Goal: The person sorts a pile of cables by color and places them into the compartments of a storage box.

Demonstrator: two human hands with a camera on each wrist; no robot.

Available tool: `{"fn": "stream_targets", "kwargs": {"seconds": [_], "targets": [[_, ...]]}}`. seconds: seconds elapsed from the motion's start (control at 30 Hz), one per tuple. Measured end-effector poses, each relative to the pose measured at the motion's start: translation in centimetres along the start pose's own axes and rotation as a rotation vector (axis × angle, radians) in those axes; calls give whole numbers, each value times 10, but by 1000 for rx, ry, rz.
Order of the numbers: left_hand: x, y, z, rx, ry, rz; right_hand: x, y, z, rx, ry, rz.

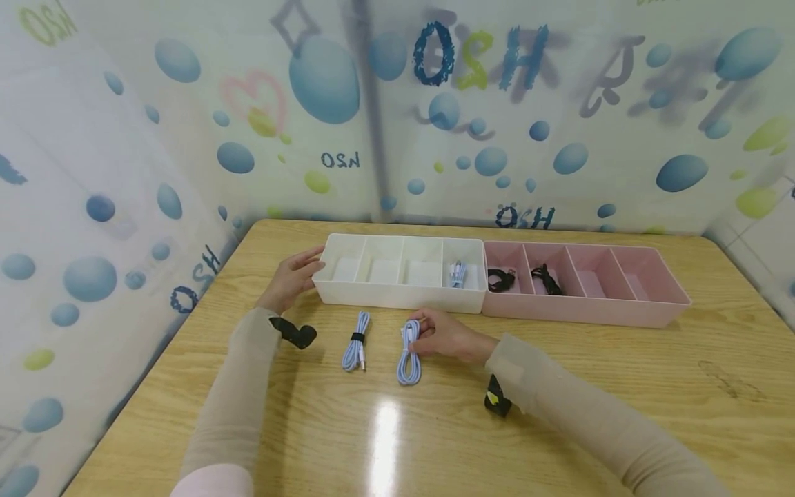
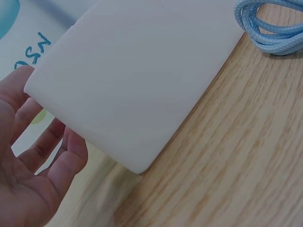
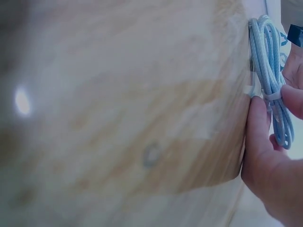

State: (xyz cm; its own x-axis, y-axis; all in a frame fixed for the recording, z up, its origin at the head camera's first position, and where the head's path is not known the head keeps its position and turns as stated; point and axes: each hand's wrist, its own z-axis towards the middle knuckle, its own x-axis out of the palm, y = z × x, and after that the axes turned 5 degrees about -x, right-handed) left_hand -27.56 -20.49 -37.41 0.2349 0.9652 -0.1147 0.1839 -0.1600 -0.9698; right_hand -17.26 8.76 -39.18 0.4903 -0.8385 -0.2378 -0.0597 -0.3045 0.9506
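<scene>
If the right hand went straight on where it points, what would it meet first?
Probably the black-strapped cable, left of the looped cable in the right hand, though depth is hard to judge.

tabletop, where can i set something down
Free: tabletop between right sleeve and pink box; near strip between left sleeve and right sleeve. Crowded: in front of the white box, with a strapped cable and right hand gripping another cable.

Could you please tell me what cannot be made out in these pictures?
Head view: near floor of the white box, hidden by its front wall.
Head view: plug details on the black cables, too small.
Left wrist view: rest of a blue cable, cut off by the right edge.
Right wrist view: tabletop grain, blurred.
</scene>
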Motion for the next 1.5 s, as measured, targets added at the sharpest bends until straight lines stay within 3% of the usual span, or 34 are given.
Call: {"fn": "stream_targets", "kwargs": {"seconds": [0.4,1.0,1.5], "targets": [[1,1,1,-7,-15,-15,-1,-1,-1,20,25,101],[-1,3,2,-2,-18,1,0,2,-6,75,-9,239],[0,3,3,-10,-22,-15,0,0,-6,87,-14,251]]}}
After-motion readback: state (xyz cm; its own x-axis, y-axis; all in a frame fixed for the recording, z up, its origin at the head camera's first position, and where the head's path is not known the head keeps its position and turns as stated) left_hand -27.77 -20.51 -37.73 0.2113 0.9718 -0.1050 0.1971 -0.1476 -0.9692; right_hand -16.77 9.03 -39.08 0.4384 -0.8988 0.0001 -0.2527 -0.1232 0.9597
